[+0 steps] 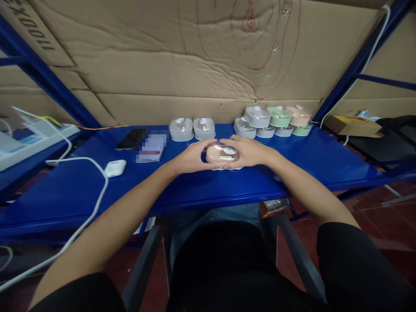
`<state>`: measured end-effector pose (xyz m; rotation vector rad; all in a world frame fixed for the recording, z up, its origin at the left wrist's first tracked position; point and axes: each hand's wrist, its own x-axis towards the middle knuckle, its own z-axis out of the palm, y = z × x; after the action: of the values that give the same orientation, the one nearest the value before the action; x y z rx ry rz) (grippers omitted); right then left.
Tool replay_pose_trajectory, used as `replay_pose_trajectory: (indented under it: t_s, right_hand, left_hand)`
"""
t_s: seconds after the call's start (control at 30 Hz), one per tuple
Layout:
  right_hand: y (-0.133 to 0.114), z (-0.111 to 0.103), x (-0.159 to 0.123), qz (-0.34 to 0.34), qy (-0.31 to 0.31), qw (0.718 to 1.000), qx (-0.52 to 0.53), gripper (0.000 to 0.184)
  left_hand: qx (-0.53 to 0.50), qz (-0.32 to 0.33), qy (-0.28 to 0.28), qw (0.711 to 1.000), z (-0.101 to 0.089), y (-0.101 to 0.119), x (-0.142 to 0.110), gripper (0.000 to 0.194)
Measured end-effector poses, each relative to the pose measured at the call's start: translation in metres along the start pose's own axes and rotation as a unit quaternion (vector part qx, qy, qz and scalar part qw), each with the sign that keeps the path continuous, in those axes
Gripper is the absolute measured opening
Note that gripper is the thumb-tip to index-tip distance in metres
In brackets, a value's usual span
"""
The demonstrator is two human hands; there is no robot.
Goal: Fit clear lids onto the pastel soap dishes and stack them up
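A pink earbud case in clear packaging [222, 156] rests on the blue shelf [81, 186] at the middle. My left hand [193, 157] grips its left side and my right hand [247, 151] grips its right side, fingers curled over the top. Just behind stand two grey cased packages [191, 128]. At the back right sits a stack of several packages [274, 120] in grey, green and pink.
A black phone [131, 138] and a card [152, 148] lie at the back left. A white earbud case [115, 168] and a white cable [94, 190] lie at the left. Cardboard [195, 65] backs the shelf. A brown box [352, 125] sits at the right.
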<state>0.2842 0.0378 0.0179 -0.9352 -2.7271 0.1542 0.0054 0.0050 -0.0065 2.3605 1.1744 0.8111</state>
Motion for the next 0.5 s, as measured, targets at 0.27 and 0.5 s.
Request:
replay_pose_trajectory:
  t_s: [0.27, 0.5]
  right_hand:
    - [-0.01, 0.001, 0.0, 0.018, -0.007, 1.0, -0.017, 0.105]
    - [-0.014, 0.005, 0.001, 0.01, -0.003, 0.999, -0.047, 0.105]
  left_hand:
    - [-0.104, -0.01, -0.021, 0.994, 0.0, -0.012, 0.002, 0.095]
    - [-0.154, 0.011, -0.036, 0.987, -0.001, -0.024, 0.005, 0.092]
